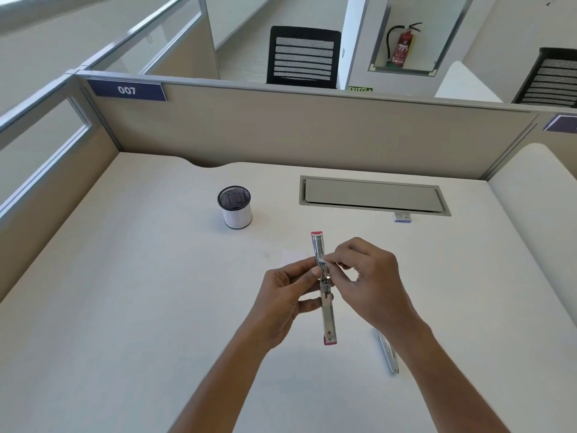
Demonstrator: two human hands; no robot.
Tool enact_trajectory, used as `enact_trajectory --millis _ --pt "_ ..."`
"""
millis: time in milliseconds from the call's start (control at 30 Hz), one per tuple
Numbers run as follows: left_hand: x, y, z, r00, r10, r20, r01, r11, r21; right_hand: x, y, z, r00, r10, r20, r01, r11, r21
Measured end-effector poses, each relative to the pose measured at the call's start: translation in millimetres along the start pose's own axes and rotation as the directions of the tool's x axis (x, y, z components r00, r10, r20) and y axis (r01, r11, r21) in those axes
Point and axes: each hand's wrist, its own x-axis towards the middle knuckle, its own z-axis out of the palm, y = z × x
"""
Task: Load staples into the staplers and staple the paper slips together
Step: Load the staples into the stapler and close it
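Desk point(156, 307) fills our lower frame. Mid-frame our left hand point(281, 304) grips, and our right hand point(371, 282) meets, the opened stapler point(328, 314); a second stapler point(387, 351) lies lower right; our right fingertips point(338, 257) pinch a small pale strip point(325, 261) against the first.

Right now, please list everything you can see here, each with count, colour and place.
open stapler: one, silver with pink ends, held above desk
second stapler: one, silver, on desk, right foreground
small pale strip: one, whitish, at open stapler
small box: one, blue-white, beside cable flap
mesh cup: one, black and white, desk centre-left
cable flap: one, grey, desk rear
desk: one, white
chairs: two, black, far background
fire extinguisher: one, red, wall niche
left hand: grips open stapler
right hand: pinches small pale strip
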Motion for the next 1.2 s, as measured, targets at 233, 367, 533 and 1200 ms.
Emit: enact_trajectory --millis 233,367,533,1200 --pt "3.4 -1.7 0.1 1.000 -0.008 -0.006 0.008 1.000 -0.024 3.7 1.7 -2.0 0.996 -0.046 0.072 0.047 0.999 -0.017" --pt "6.5 -1.6 -2.7 1.000 -0.007 -0.014 0.007 0.999 -0.037 6.4 6.6 -5.4 0.991 -0.094 0.096 0.095 0.996 -0.002" --pt "9.9 -1.4 -1.7 1.000 -0.003 -0.004 0.003 1.000 -0.022 7.7 8.6 -6.3 0.993 -0.098 0.057 0.099 0.995 -0.003" --pt "21.0 -5.5 -2.6 1.000 -0.003 0.011 0.003 1.000 0.004 13.4 18.8 -8.7 0.981 -0.132 0.140 0.136 0.990 -0.020"
